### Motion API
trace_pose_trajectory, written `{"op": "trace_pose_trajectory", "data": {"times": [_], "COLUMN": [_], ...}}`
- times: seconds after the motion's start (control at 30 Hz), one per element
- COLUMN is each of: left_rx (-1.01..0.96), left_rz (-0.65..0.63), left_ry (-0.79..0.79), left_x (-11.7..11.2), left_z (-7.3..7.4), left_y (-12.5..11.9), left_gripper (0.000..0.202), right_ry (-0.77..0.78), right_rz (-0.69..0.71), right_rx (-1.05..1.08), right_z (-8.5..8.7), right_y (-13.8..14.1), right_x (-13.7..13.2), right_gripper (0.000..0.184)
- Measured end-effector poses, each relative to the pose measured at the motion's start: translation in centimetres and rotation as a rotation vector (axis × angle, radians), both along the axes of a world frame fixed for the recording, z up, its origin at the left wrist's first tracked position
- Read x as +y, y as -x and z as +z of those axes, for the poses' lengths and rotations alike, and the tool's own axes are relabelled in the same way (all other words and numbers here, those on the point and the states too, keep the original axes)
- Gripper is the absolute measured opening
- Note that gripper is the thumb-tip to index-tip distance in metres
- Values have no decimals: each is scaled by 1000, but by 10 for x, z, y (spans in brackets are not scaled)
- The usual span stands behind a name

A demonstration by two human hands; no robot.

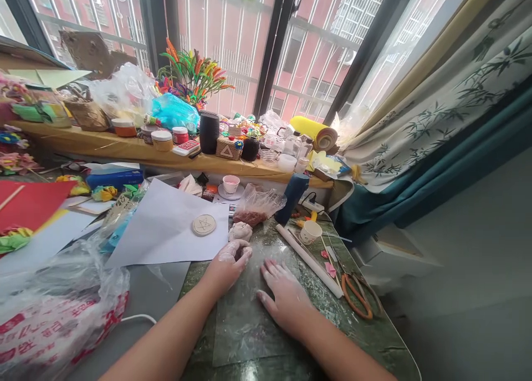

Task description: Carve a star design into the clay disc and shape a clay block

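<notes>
My left hand (233,262), dusted white, has its fingers curled in just before a pale lump of clay (240,232). Whatever is inside that curl, if anything, is hidden from me. Flat on a clear plastic sheet (245,336) lies my right hand (283,289), its fingers stretched out and whitened too. To the left, a round clay disc (204,225) with a star scratched into it rests on a sheet of white paper (158,226). A plastic bag of reddish-brown material (254,204) sits behind the lump.
Right of my hands are a white rolling pin (310,262), a paper cup (310,232) and orange-handled scissors (356,296). A dark blue cylinder (292,198) stands behind them. A crumpled plastic bag (62,309) fills the lower left. Jars and crafts line the windowsill (166,162).
</notes>
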State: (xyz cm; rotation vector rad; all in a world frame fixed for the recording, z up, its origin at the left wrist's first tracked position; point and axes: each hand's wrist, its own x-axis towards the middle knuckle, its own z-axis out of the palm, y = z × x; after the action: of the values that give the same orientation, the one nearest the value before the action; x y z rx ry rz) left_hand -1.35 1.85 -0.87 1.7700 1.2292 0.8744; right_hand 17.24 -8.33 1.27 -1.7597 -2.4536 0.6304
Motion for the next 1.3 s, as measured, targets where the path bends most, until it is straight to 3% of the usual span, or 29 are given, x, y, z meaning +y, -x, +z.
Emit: {"op": "trace_pose_trajectory", "data": {"times": [0.13, 0.17, 0.27, 0.33, 0.5, 0.67, 0.83, 0.9, 0.97, 1.0, 1.07, 1.13, 1.2, 1.27, 1.3], "left_rx": [19, 22, 28, 34, 45, 56, 29, 41, 56, 60, 58, 47, 36, 27, 23], "left_rz": [11, 13, 20, 29, 43, 24, 19, 12, 11, 12, 15, 22, 29, 27, 21], "left_ry": [-18, -24, -45, -57, -62, -67, -53, -52, -53, -54, -51, -39, -24, -19, -20], "left_x": [0, 0, 0, 1, 3, 4, 4, 3, 3, 3, 3, 3, 3, 4, 4], "left_z": [-1, -2, -3, -6, -11, -8, -5, -5, -4, -4, -3, -3, -3, -4, -4], "left_y": [0, -1, -2, -2, -2, -2, -1, -1, -1, -2, -2, -1, 0, 1, 1], "left_gripper": [29, 28, 27, 28, 30, 30, 30, 30, 30, 30, 31, 32, 32, 32, 31], "right_ry": [45, 51, 41, 31, 44, 21, 61, 58, 32, 20, 6, -16, -83, -190, -227], "right_rz": [172, 158, -111, -198, 92, -184, 243, 151, -8, -18, 133, 290, 189, -123, -231], "right_rx": [42, 31, -95, -120, 86, -20, 171, 141, 86, 80, 114, 131, 49, -94, -138], "right_z": [4, 3, 2, 0, -8, -4, -2, -4, -8, -10, -14, -11, 2, 24, 37], "right_y": [-4, -4, 0, 8, 10, -2, -5, -13, -19, -21, -23, -31, -51, -82, -98], "right_x": [-4, -4, 3, 7, -8, -3, -2, -3, -3, -5, -8, -7, 7, 34, 51], "right_gripper": [72, 71, 71, 76, 82, 76, 70, 65, 67, 71, 79, 73, 55, 41, 42]}}
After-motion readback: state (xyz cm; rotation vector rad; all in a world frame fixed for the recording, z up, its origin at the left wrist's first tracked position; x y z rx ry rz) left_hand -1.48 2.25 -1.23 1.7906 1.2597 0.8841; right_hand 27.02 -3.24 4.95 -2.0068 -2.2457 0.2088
